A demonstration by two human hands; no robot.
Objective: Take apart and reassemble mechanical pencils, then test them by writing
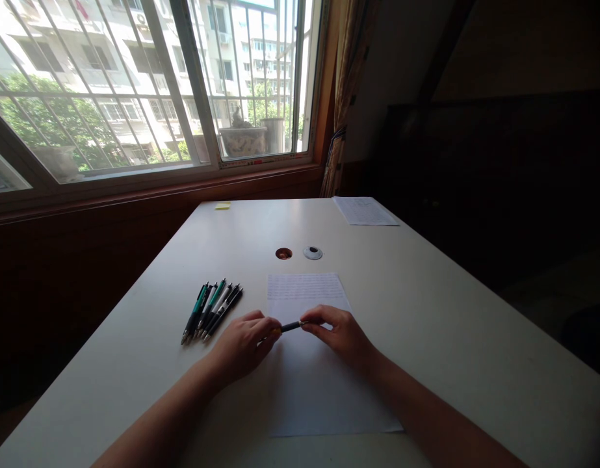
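Both my hands hold one dark pen (290,326) level above a sheet of paper (319,403). My left hand (246,341) pinches its left end, where a small yellowish bit shows at the fingertips. The thumb and fingers of my right hand (339,331) are closed on the other end. Lines of writing run across the top of the sheet, and its lower part is blank. Left of my left hand lies a bunch of several pens (212,312), some green and black, some silver or black. My fingers hide both ends of the held pen.
Beyond the paper, the white table (158,383) has a round hole (283,253) with a grey ring-shaped cover (313,253) beside it. A yellow sticky note pad (222,205) lies at the far left edge. Written sheets (365,211) lie at the far right, near a barred window (148,91).
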